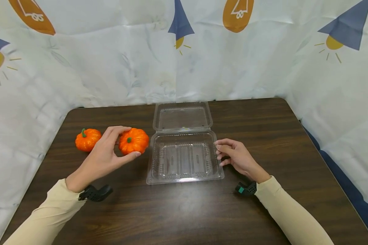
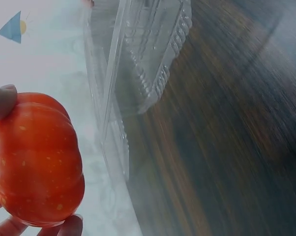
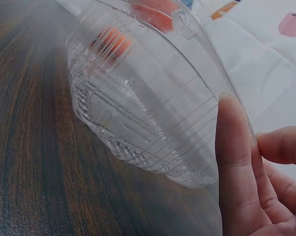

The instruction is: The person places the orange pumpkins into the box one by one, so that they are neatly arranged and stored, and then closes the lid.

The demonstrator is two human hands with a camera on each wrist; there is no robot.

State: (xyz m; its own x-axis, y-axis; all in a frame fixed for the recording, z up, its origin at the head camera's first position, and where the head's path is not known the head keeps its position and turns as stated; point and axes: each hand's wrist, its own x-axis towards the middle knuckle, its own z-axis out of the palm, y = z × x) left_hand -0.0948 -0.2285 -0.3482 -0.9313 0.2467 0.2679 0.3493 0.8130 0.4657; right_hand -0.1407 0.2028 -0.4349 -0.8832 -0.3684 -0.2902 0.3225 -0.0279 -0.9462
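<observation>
Between the thumb and fingers of my left hand (image 1: 102, 158) is a small orange toy pumpkin (image 1: 135, 141) with a green stem. It is held just left of a clear plastic clamshell container (image 1: 184, 160), whose lid lies folded back. Seen from the left wrist, the pumpkin (image 2: 40, 162) is ribbed and glossy, with fingertips under it. My right hand (image 1: 239, 157) pinches the container's right rim; the right wrist view shows thumb and fingers on either side of that edge. A second orange pumpkin (image 1: 86, 140) sits on the table behind my left hand, partly hidden by it.
The dark wood-grain table (image 1: 184, 214) has rounded far corners. White fabric (image 1: 110, 68) printed with lamps hangs along its back and sides. The container's lid (image 1: 184, 115) reaches close to the far table edge. Each wrist wears a black band.
</observation>
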